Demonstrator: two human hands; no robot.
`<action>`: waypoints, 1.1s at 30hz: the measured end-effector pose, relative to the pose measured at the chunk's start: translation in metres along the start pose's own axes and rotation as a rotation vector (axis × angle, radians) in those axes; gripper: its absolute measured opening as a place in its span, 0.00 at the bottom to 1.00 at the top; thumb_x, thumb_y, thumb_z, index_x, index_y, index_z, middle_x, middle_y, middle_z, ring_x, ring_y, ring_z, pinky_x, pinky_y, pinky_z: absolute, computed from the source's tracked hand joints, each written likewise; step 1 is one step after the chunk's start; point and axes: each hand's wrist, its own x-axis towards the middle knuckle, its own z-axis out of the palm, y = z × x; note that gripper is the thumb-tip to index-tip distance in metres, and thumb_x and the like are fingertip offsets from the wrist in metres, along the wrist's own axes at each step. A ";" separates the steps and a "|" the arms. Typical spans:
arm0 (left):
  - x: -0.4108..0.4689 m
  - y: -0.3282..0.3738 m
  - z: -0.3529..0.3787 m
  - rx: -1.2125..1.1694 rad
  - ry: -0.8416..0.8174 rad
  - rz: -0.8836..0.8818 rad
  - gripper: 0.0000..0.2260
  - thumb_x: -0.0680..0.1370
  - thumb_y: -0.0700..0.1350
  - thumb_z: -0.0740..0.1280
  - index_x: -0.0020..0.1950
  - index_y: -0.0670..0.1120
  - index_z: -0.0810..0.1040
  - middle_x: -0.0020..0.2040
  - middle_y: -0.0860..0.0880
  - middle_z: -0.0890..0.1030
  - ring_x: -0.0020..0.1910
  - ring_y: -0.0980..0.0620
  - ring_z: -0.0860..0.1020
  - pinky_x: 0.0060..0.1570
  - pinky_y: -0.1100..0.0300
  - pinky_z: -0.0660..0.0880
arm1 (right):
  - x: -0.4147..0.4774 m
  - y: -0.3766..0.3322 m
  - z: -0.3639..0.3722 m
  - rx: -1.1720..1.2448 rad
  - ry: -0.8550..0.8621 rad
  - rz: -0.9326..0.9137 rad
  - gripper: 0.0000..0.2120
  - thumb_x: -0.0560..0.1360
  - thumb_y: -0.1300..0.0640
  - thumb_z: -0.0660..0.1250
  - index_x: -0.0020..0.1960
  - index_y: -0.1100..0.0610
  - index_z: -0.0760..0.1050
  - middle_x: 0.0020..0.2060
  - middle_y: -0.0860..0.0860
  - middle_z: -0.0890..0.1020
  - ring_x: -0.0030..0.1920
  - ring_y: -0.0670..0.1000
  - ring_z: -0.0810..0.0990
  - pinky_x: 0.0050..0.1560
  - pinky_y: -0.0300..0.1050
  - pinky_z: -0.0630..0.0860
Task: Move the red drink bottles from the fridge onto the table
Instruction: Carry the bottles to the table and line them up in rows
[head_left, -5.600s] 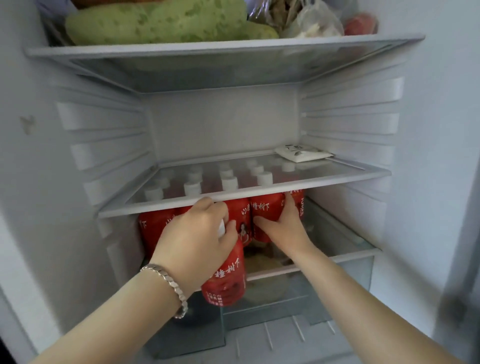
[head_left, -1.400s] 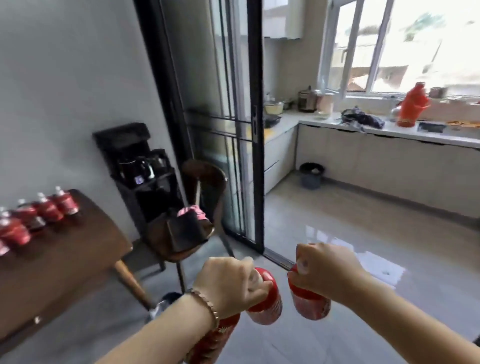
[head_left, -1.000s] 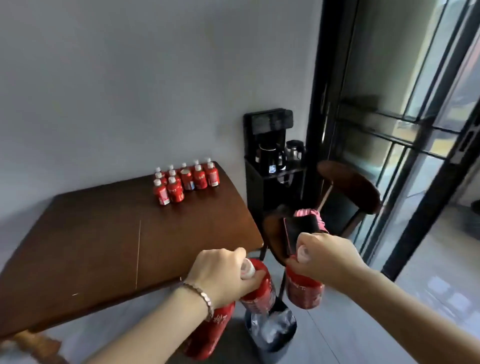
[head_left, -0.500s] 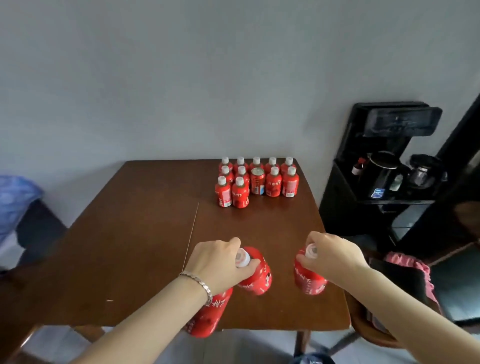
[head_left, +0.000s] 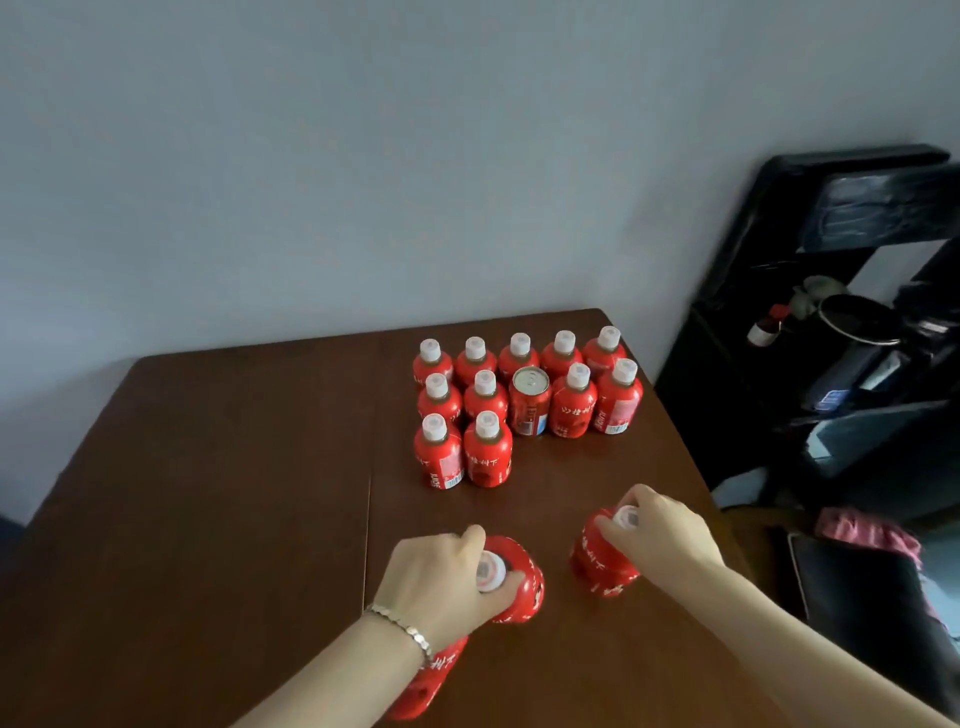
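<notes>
Several red drink bottles (head_left: 488, 447) with white caps stand grouped at the far right of the brown table (head_left: 218, 493), with one red can (head_left: 529, 400) among them. My left hand (head_left: 441, 582) grips two red bottles by their necks: one (head_left: 522, 577) tilts to the right of the hand, the other (head_left: 426, 686) hangs below the wrist. My right hand (head_left: 657, 535) grips a third red bottle (head_left: 597, 561) by its cap, over the table's near right part. I cannot tell whether any carried bottle touches the tabletop.
A black stand (head_left: 841, 322) with kettles and small items is right of the table against the wall. A dark chair (head_left: 872, 587) with a pink cloth sits at the near right. The grey wall runs behind the table.
I have turned from the fridge and walked to the table. Both hands with their bottles are now further over the tabletop, closer to the standing group.
</notes>
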 end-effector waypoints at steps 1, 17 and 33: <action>0.011 -0.005 0.002 -0.007 -0.001 0.012 0.20 0.71 0.68 0.54 0.43 0.52 0.64 0.34 0.55 0.71 0.33 0.55 0.71 0.33 0.63 0.65 | 0.014 -0.007 0.003 0.028 0.009 0.016 0.11 0.73 0.42 0.64 0.48 0.49 0.70 0.45 0.47 0.79 0.41 0.47 0.79 0.36 0.41 0.77; 0.085 -0.028 0.031 0.010 -0.006 -0.049 0.23 0.72 0.68 0.52 0.52 0.52 0.70 0.45 0.54 0.80 0.44 0.54 0.79 0.36 0.64 0.65 | 0.152 -0.073 0.029 0.417 -0.127 -0.093 0.10 0.70 0.47 0.67 0.46 0.52 0.72 0.42 0.48 0.79 0.40 0.47 0.76 0.34 0.40 0.71; 0.186 0.077 0.030 -0.094 0.069 0.054 0.24 0.70 0.66 0.61 0.55 0.50 0.67 0.44 0.51 0.81 0.42 0.49 0.79 0.31 0.61 0.59 | 0.135 0.040 0.006 0.161 -0.109 -0.468 0.39 0.57 0.47 0.77 0.65 0.43 0.66 0.55 0.35 0.72 0.58 0.43 0.74 0.51 0.32 0.67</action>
